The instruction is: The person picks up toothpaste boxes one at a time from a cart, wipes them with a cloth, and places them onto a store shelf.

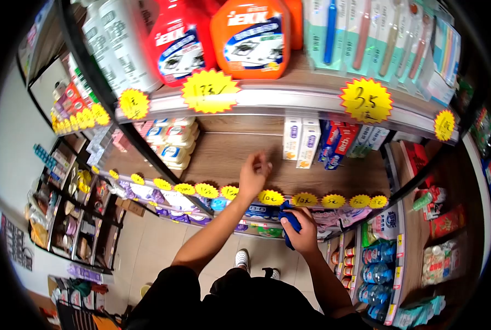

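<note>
Over the wooden shelf board my left hand reaches in with nothing visible in it. Its fingers are loosely bent and a little apart, left of two upright white toothpaste boxes and not touching them. In my right hand, at the shelf's front edge, is a bunched dark blue cloth. Blue and red toothpaste boxes stand right of the white ones. Stacked cream-coloured soap packs fill the shelf's left part.
Above, an upper shelf holds an orange cleaner bottle, a red bottle and packaged toothbrushes. Yellow price tags line the front edge. Black uprights flank the shelf. Blue-capped bottles stand lower right.
</note>
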Available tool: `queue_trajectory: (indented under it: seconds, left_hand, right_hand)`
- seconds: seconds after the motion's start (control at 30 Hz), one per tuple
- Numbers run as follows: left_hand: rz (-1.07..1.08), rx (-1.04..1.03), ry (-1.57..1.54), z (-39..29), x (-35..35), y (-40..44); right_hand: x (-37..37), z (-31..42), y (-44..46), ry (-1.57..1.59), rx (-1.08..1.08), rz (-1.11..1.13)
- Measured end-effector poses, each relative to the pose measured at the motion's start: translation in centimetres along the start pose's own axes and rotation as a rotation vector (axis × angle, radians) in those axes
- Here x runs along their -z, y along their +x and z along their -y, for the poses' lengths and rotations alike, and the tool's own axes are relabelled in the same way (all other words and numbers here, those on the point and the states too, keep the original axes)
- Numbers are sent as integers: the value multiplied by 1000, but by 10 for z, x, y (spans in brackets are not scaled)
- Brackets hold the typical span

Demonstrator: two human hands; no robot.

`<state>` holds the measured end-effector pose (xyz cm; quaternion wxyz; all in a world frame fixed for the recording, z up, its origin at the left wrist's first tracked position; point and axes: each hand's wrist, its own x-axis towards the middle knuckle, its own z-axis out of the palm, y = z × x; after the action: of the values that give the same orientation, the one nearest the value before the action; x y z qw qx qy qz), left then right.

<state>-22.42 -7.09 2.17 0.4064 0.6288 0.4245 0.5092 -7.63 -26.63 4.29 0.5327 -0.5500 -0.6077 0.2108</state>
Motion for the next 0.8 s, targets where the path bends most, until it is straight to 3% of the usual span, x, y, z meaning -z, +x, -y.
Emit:
queue_trajectory:
  seconds: [0.03, 0.1, 0.17, 0.23, 0.3, 0.37, 0.47, 0.53, 0.63, 0.8]
  left_hand:
    - [125, 84, -179, -1, 16, -22]
    - [245, 109, -248, -14, 43, -75]
    - [293, 292, -194, -30, 72, -122]
    - [226, 471, -313, -48, 103, -158]
    - [139, 516, -542, -32, 136, -195]
    - [73, 483, -533, -27, 173, -225]
    - [-207, 377, -564, -23, 230, -264]
    - [-328, 341, -544, -30, 276, -292]
    - [-502, 346, -434, -35, 344, -336]
    - [-729, 250, -41, -46, 463, -409]
  right_hand:
    - [-9, 2, -1, 16, 11, 24]
    - [-32, 6, -4, 197, -51, 21]
    - [-59, 16, -6, 217, 2, 60]
    - [-89, 29, -13, 283, -155, 80]
    - [-130, 30, -22, 315, -118, 128]
    - [-168, 51, -29, 248, -67, 182]
    - [-230, 84, -51, 242, -3, 375]
    - [-277, 102, -72, 253, 70, 432]
    - [-340, 135, -106, 442, -106, 740]
    - [-436, 211, -170, 698, -169, 1077]
